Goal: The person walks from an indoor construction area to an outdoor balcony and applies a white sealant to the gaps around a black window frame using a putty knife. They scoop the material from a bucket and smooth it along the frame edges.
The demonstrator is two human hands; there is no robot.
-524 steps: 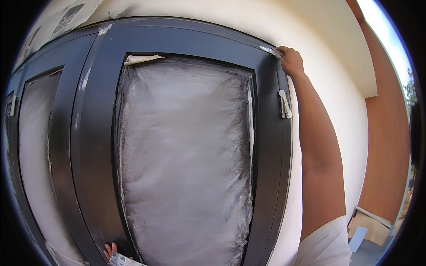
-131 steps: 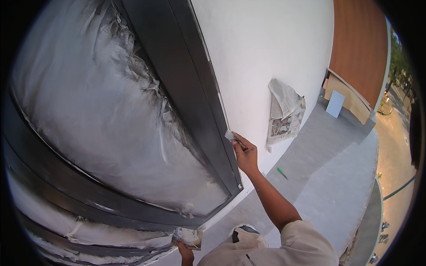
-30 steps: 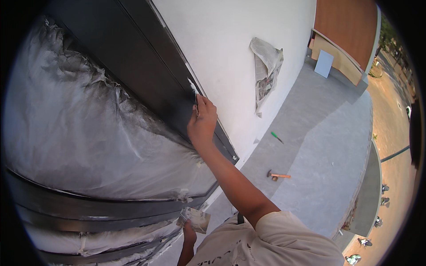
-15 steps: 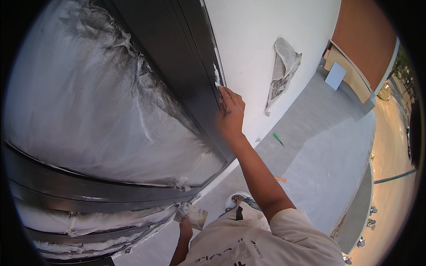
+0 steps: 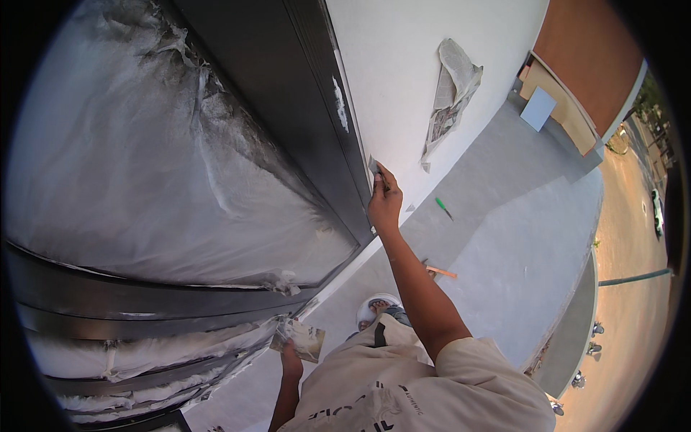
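Closest to me, between five and six o'clock, is the person's light shirt [image 5: 417, 381], with dark marks on its front. Between six and seven o'clock, the left hand [image 5: 291, 358] is gripping a thin, flat board [image 5: 307, 340] by its lower edge; the board is smeared with white and grey. Beyond the shirt, towards half past five, one foot [image 5: 378, 305] in a white sandal stands on the grey floor [image 5: 518, 209].

Just to the three o'clock side of the middle, the right hand [image 5: 386, 204] is closed around a small scraper [image 5: 373, 165]. Its blade points to twelve o'clock, at the line where the dark door frame [image 5: 295, 108] meets the white wall [image 5: 403, 72]; I cannot tell if it touches. At twelve o'clock, a rough white patch [image 5: 340, 106] lies on the frame near its edge. A wrinkled plastic sheet [image 5: 129, 165], greyish and darker at its border, fills the frame at nine o'clock.

On the floor, a hammer [image 5: 441, 272] with an orange handle lies at four o'clock, partly behind the right forearm, and a green-handled tool [image 5: 443, 208] at three. Between one and two o'clock, crumpled newspaper [image 5: 452, 86] hangs against the wall. Farther, at two o'clock, a pale blue board [image 5: 538, 109] leans before tan cardboard [image 5: 574, 124], below a reddish-brown panel [image 5: 590, 57]. Farthest, at four o'clock, small motorbikes [image 5: 594, 348] stand outside.
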